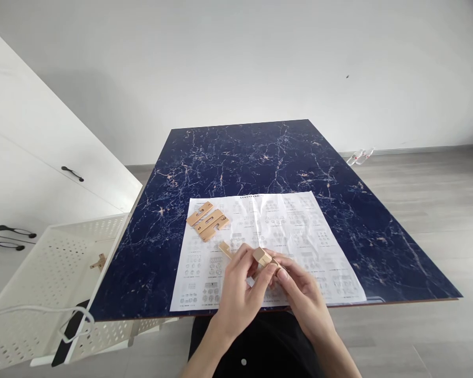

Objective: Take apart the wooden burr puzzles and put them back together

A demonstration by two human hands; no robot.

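Close to the table's front edge, my left hand (pixel 240 294) and my right hand (pixel 303 291) meet over the printed sheet. Both are closed around small wooden puzzle pieces (pixel 262 256), with the thumbs pressed against them. Fingers cover much of the wood, so how the pieces fit together cannot be made out. Another wooden piece (pixel 225 249) shows just beyond my left fingers; whether I touch it is unclear. Farther left, several flat notched wooden pieces (pixel 208 220) with dark numerals lie side by side on the creased instruction sheet (pixel 276 215), which bears rows of small diagrams.
The sheet lies on a dark blue marble-patterned table (pixel 236 163). At left stand a white perforated basket (pixel 35 278) with a wooden piece (pixel 99 262) inside, a white cable (pixel 43 308) and a white cabinet (pixel 35 173). Clear bottles (pixel 360 156) are on the floor at right.
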